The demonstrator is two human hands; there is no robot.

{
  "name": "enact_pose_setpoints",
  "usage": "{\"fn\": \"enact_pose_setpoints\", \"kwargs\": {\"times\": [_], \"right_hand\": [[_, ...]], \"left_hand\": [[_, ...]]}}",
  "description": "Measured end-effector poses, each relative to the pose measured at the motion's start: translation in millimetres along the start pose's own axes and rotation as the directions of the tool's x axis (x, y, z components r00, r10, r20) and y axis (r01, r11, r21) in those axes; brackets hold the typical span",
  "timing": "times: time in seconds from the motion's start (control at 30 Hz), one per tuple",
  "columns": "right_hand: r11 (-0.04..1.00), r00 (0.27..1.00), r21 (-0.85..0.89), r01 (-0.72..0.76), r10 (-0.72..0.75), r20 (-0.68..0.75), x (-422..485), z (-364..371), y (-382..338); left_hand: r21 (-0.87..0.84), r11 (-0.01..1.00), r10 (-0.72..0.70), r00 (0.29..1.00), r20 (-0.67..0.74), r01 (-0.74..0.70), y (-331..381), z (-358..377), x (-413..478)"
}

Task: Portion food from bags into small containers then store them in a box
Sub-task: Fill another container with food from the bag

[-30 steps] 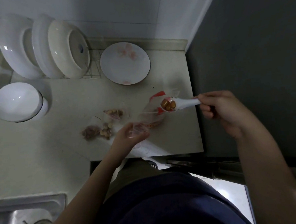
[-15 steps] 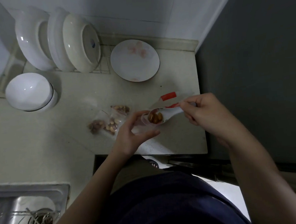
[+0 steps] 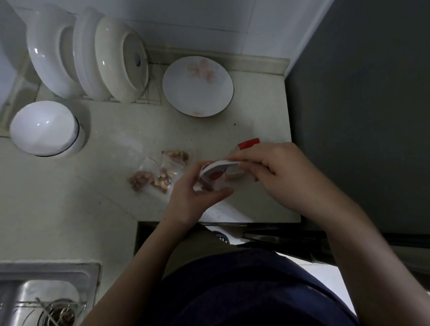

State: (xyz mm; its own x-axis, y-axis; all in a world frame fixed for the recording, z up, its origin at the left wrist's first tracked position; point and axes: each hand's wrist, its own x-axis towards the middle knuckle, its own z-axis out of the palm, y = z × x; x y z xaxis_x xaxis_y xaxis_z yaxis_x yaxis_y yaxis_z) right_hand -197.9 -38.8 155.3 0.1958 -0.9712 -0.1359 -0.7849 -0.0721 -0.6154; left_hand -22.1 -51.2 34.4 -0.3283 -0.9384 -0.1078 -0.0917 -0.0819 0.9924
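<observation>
We see a white spoon (image 3: 219,165) over a cream surface (image 3: 85,191) — tan nuts (image 3: 161,180) at its nine o'clock, a red strip (image 3: 248,143) at two, a white plate (image 3: 175,93) with pink flowers at twelve.

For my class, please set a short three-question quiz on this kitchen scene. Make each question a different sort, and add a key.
1. True or false: the right hand holds the white spoon tipped over the small clear container, which the left hand grips.
2. What lies on the counter just left of the left hand?
A. small clear bags of nuts
B. a knife
C. a mug
3. Short answer: which steel fixture shows at the lower left of the view?

Key: 1 true; 2 A; 3 the sink.
</observation>
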Motion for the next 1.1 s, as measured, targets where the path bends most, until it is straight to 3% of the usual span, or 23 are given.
{"fn": "enact_pose_setpoints", "kwargs": {"times": [0.17,0.33,0.43,0.5,0.67,0.83,1.1], "right_hand": [[0.999,0.996,-0.027,-0.021,0.019,-0.083,-2,-3,-1],[0.990,0.942,0.055,-0.132,0.142,-0.305,-8,-27,14],[0.969,0.929,-0.178,-0.170,0.097,-0.358,-12,-42,24],[0.922,0.949,-0.358,-0.145,0.027,-0.315,-10,-44,26],[0.824,0.997,-0.567,0.009,-0.049,-0.054,11,-21,32],[0.771,0.980,-0.613,0.175,-0.079,0.180,34,2,31],[0.683,0.924,-0.680,0.267,0.019,0.382,84,40,49]], "left_hand": [[-0.010,1.000,-0.018,1.000,-0.014,0.018,-3,0,-3],[0.025,0.997,-0.068,0.998,0.013,0.068,-11,-4,-7],[0.067,0.992,-0.109,0.994,-0.011,0.110,-16,-5,-10],[0.087,0.986,-0.142,0.989,-0.047,0.145,-18,-6,-12],[0.113,0.977,-0.175,0.982,-0.068,0.182,-17,-7,-11],[0.129,0.973,-0.182,0.981,-0.072,0.190,-14,-12,-14],[0.086,0.963,-0.246,0.964,-0.097,0.254,-17,-19,-25]]}}
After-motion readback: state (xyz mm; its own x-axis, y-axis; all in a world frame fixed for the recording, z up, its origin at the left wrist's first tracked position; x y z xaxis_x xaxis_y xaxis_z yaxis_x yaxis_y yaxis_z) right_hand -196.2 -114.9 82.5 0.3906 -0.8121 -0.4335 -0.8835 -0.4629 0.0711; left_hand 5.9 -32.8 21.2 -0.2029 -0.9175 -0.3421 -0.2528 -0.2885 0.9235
